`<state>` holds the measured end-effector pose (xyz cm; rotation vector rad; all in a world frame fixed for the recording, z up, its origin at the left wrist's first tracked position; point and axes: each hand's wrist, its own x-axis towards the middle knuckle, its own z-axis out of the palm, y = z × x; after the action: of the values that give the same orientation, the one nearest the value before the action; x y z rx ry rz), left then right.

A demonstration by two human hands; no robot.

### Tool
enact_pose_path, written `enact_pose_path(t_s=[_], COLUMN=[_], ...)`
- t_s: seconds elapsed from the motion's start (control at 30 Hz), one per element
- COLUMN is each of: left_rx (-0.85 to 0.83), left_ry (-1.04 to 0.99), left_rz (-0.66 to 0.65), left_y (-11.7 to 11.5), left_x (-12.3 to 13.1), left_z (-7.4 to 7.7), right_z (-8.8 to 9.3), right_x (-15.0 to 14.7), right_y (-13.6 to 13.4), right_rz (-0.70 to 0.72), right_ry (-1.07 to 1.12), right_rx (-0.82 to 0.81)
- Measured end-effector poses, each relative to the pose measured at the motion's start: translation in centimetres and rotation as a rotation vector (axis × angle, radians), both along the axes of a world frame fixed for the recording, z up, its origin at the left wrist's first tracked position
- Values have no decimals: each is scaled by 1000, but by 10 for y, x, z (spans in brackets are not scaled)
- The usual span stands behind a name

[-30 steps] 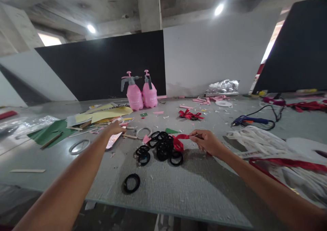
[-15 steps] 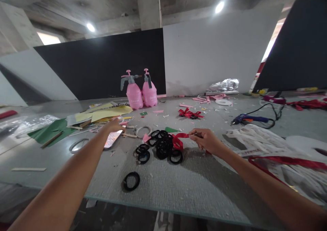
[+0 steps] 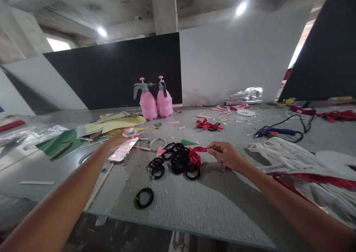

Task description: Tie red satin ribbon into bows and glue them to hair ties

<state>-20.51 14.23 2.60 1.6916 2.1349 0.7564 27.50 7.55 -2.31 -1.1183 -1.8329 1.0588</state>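
Note:
My right hand (image 3: 224,154) pinches the end of a red ribbon (image 3: 198,149) between thumb and fingers. The ribbon loops down beside a pile of black hair ties (image 3: 179,157). One black hair tie (image 3: 144,198) lies apart, nearer the table's front edge. On the left, my left hand (image 3: 119,139) reaches past a lit phone (image 3: 124,150) lying screen up. Its fingers are blurred beside a pale ring-shaped thing (image 3: 130,132); I cannot make out whether they hold it. Further back sits a red ribbon bow (image 3: 208,125).
Two pink spray bottles (image 3: 148,105) stand at the back. Yellow paper (image 3: 119,124) and green sheets (image 3: 57,143) lie left. A blue glue gun (image 3: 275,130) with its cord and white ribbon bundles (image 3: 278,151) are right. A thin stick (image 3: 98,187) lies near the front edge.
My left hand has shifted slightly left, uncovering more of the phone and the pale ring. The stick by my left forearm now shows. My right hand keeps its pinch on the ribbon.

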Motion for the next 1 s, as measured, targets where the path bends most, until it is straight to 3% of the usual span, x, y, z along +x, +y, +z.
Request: enact_pose_path(t_s=[0.23, 0.37, 0.57, 0.73, 1.0], left_rx=[-171, -174, -156, -134, 26], left_ry=[-135, -196, -57, -83, 56], left_rz=[-97, -152, -161, -164, -77], left_y=[-55, -75, -68, -62, -50], left_x=[-50, -57, -53, -52, -40], left_z=[-11, -15, -20, -21, -21], right_z=[-2, -1, 0, 2, 2], right_x=[-1, -2, 0, -1, -1], right_y=[0, -1, -1, -2, -2], right_rz=[-8, 10, -6, -7, 7], right_ry=[-23, -25, -26, -25, -27], right_rx=[3, -2, 5, -3, 6])
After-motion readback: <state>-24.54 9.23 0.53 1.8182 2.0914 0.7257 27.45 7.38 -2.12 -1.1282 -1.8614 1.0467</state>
